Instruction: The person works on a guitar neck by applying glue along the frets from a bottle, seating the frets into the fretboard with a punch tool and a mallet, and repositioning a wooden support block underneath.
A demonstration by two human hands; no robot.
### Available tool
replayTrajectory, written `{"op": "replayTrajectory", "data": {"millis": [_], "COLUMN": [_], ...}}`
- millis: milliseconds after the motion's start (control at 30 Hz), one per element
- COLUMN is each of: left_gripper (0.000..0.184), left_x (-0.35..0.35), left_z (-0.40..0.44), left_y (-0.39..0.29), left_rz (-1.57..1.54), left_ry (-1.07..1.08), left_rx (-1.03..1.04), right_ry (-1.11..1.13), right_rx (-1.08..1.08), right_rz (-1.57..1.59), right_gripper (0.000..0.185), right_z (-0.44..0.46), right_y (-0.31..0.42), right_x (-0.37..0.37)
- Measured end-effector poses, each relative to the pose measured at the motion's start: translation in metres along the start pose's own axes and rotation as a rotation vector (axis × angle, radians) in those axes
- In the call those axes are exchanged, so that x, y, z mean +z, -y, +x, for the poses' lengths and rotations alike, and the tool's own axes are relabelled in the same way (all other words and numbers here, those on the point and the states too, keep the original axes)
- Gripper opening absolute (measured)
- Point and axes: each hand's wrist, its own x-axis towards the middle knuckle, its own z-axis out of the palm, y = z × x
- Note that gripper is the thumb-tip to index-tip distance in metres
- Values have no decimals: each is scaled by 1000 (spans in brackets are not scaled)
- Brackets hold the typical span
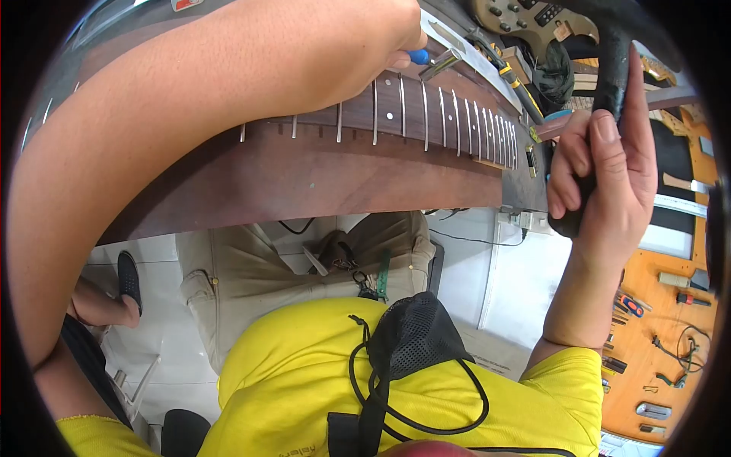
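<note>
A fretboard (pixel 390 107) with metal frets and white dot inlays lies across a brown wooden board (pixel 327 179). My left hand (pixel 384 49) reaches over it from the left, its fingers closed at a small blue-ended thing (pixel 419 57); most of that thing is hidden. Just beside it is a shiny metal piece (pixel 441 65), above the frets. On the right, my right hand (pixel 605 164) is wrapped round the black handle (pixel 611 76) of a tool, raised off the board, with the index finger stretched along it. The tool's top end is dark and partly out of sight.
Yellow-and-black pliers (pixel 519 90) lie past the fretboard. A guitar body (pixel 525 19) is at the top right. Tools hang or lie on an orange wooden surface (pixel 632 343) at right. Another person's foot in a dark shoe (pixel 129 278) shows at lower left.
</note>
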Motion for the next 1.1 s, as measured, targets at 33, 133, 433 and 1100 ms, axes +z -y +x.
{"op": "replayTrajectory", "data": {"millis": [33, 133, 433, 1100], "left_gripper": [25, 25, 24, 24], "left_x": [-1, 5, 8, 13], "left_z": [0, 11, 6, 13], "left_y": [0, 3, 3, 10], "left_rz": [-9, 101, 3, 66], "left_ry": [11, 97, 9, 97], "left_rx": [-27, -74, -95, -16], "right_ry": [19, 175, 158, 8], "right_rx": [55, 232, 279, 97], "right_rz": [-66, -136, -76, 20], "right_gripper": [61, 62, 60, 58], "right_z": [-1, -3, -1, 3], "right_y": [0, -3, 2, 7], "right_x": [6, 2, -2, -1]}}
